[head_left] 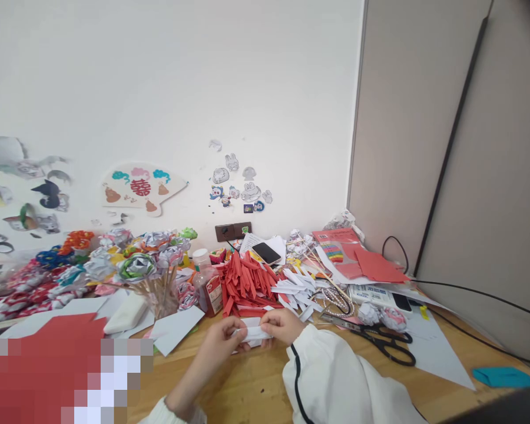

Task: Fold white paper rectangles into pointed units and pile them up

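Note:
Between my two hands is a folded strip of white paper (252, 334), held over the front of the wooden table. My left hand (223, 338) pinches its left end with thumb and fingers. At the right end, my right hand (283, 327) grips it the same way. Just beyond my hands lies a heap of folded red paper strips (247, 282). Folded white paper strips (297, 288) are piled to the right of the red ones. Some fingertips are hidden behind the paper.
Black-handled scissors (386, 341) lie to the right, near crumpled paper balls (393, 318). A phone (267, 253) rests behind the heap. Left are a brown bottle (207, 288), paper flowers (136, 266), sticks (159, 294) and red sheets (48, 359). Cables cross the right side.

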`<state>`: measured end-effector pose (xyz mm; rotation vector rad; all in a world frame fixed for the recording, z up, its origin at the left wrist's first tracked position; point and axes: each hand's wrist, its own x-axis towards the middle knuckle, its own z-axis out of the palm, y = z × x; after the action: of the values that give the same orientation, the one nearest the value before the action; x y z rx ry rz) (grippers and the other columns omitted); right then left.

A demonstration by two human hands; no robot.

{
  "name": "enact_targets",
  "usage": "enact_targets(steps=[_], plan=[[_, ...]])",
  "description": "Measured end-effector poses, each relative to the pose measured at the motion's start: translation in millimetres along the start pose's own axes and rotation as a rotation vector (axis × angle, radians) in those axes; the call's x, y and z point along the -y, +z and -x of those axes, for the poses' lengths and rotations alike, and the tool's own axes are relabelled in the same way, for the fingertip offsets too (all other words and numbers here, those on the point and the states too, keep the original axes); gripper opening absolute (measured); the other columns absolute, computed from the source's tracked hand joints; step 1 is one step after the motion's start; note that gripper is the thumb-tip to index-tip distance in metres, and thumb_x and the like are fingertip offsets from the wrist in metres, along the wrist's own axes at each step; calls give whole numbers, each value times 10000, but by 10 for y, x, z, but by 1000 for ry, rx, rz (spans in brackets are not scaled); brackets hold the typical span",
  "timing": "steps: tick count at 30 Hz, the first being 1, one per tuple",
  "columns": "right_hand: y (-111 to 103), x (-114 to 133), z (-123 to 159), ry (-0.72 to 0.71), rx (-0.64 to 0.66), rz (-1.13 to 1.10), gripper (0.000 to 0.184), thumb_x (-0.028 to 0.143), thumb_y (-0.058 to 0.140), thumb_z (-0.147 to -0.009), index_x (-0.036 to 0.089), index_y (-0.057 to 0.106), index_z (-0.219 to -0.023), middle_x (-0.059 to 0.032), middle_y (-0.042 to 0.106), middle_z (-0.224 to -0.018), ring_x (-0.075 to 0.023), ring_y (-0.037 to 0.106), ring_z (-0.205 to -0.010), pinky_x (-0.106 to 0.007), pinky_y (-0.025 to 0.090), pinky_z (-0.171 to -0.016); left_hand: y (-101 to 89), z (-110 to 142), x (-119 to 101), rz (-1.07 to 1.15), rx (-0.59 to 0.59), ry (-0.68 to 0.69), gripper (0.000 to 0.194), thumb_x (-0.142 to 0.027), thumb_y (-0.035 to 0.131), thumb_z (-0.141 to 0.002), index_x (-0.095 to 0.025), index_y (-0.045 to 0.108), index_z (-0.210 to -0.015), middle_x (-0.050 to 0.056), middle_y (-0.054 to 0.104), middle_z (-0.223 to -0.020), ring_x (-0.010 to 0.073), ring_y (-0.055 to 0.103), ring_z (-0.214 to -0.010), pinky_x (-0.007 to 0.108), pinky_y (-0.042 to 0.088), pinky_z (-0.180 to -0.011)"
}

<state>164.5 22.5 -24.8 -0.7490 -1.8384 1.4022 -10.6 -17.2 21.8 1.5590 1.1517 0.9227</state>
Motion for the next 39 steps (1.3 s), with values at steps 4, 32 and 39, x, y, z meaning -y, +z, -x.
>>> enact_targets(steps=[4,32,39], plan=[[32,37,7,12,1,119,366,467,545,-628,129,564,-766,-22,595,-603,-108,536,-475,-229,421,-481,62,20,-16,-34,-9,11,244,-380,567,-604,-144,509,-590,4,605,-502,158,581,-473,251,437,-482],[-79,33,19,30,-29,252,219,350,457,-733,149,544,-739,21,541,-481,-91,500,-405,-198,400,-410,-8,3,30,-21,95,-19,352,-444,539,-626,-128,571,-779,36,632,-622,153,576,-545,230,422,-494],[-46,-29,-8,52,-54,148,273,408,459,-719,144,524,-740,23,522,-495,-86,493,-414,-196,399,-405,34,-10,30,-102,-27,38,310,-368,584,-600,-109,564,-769,12,611,-484,146,552,-457,234,406,-475]])
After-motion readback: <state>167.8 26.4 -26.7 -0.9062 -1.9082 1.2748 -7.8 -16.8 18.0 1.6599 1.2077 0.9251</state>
